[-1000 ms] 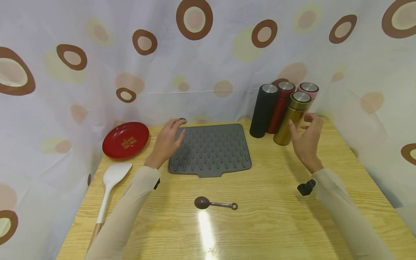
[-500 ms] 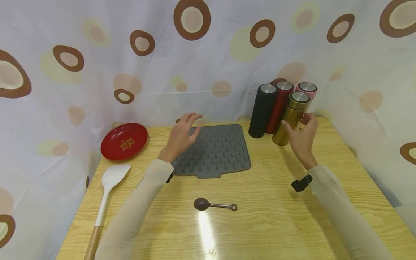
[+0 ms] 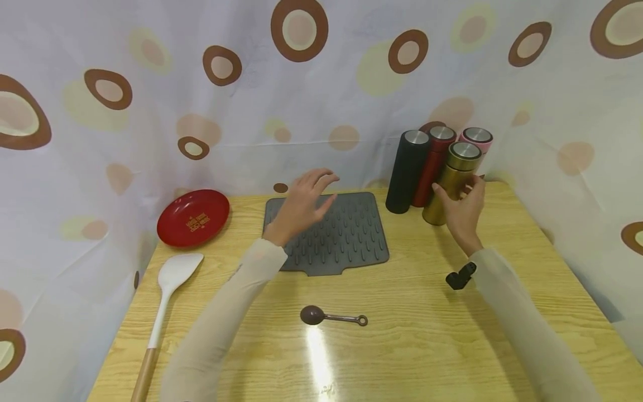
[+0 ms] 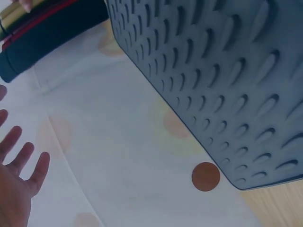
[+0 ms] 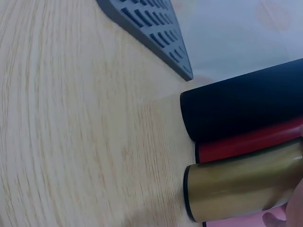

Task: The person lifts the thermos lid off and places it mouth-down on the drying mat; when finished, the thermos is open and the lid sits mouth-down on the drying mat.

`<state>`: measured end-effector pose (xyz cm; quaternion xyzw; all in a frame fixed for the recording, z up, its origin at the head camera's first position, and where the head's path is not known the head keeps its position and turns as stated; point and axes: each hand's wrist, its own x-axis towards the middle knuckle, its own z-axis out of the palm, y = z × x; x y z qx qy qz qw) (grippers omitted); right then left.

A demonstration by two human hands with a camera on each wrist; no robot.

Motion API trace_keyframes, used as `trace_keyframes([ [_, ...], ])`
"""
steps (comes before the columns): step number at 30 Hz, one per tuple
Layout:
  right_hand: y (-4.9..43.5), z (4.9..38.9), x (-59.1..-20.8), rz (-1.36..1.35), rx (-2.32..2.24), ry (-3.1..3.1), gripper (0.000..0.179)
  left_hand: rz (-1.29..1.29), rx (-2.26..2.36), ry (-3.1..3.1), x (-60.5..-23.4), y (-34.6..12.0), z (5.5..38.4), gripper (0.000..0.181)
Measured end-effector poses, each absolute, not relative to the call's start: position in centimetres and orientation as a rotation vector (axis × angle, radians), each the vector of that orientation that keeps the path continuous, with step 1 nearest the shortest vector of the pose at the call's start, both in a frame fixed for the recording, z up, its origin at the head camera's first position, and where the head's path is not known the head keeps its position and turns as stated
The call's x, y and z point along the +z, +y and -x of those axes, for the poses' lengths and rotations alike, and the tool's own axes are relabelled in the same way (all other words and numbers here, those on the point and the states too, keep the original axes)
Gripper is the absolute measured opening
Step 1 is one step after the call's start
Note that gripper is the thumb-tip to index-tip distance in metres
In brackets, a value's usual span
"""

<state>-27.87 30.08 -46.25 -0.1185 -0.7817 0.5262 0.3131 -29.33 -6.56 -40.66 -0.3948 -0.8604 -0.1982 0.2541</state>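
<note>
My right hand [image 3: 464, 212] grips a gold thermos flask [image 3: 454, 181], thumb on its left side and fingers around the right. The flask stands upright, and its lower part also shows in the right wrist view, where only a bit of that hand appears at the edge. Close behind the gold flask stand a black thermos [image 3: 406, 173], a red thermos [image 3: 432, 170] and a partly hidden pink thermos [image 3: 484, 148]. My left hand [image 3: 300, 209] hovers over a grey ridged mat [image 3: 351, 231], fingers apart and loosely bent, holding nothing.
On the wooden table [image 3: 412, 346], a red plate [image 3: 173, 226] lies at the back left. In front of it is a white spatula [image 3: 176, 273] with a wooden handle. A brown spoon [image 3: 312, 315] lies front centre. Patterned curtain [image 3: 321, 111] encloses the back and sides.
My left hand has moved right, from the mat's left edge to over its middle. My right hand has come in to the left and closed around the gold thermos flask.
</note>
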Motion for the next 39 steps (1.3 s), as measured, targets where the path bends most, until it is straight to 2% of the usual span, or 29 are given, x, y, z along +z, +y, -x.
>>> trace_keyframes([
  [8, 29.9, 26.9, -46.4, 0.251, 1.353, -2.089, 0.069, 1.128, -0.487, -2.324, -40.3, -4.5, 29.2, 0.04],
  [18, 28.0, 24.1, -45.6, -0.143, 1.199, -2.19, 0.069, 1.199, -0.49, -2.26, -39.9, -2.9, 28.0, 0.051],
  [29, 25.1, 23.7, -44.7, -0.612, 0.855, -2.282, 0.076, 1.328, -0.542, -2.137, -38.5, -0.9, 27.2, 0.066],
  [39, 23.7, 23.3, -43.9, -0.886, 0.66, -2.31, 0.08, 1.464, -0.328, -2.131, -39.6, -1.4, 25.6, 0.056],
])
